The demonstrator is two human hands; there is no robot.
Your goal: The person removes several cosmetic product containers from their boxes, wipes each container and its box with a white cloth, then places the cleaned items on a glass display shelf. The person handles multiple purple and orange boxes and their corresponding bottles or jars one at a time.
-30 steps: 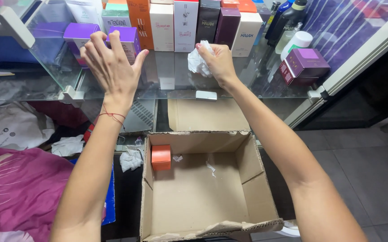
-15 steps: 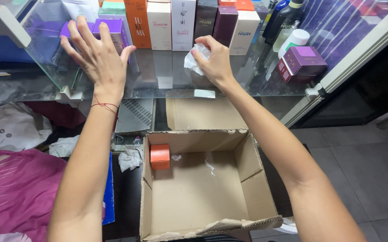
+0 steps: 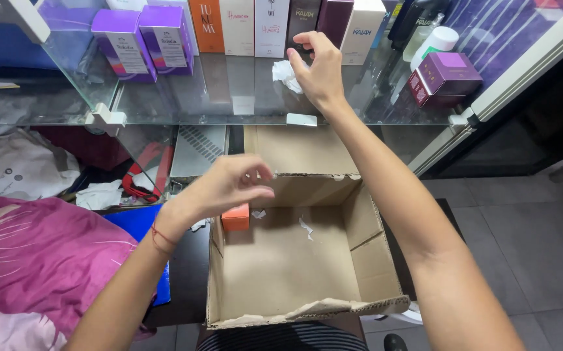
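While the right hand pinches light, soft crumpled white paper on the glass shelf, the left hand, fingers loosely curled and empty, hovers over the open cardboard box.

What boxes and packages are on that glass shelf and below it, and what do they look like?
Two purple boxes: shelf's left, upright, white labels.
Orange box: back row, tall.
Two white boxes: beside it, tall.
Dark box: behind the right hand.
Purple cube box: shelf's right.
Open cardboard box: below, brown.
Small orange box: inside it, under the left hand.
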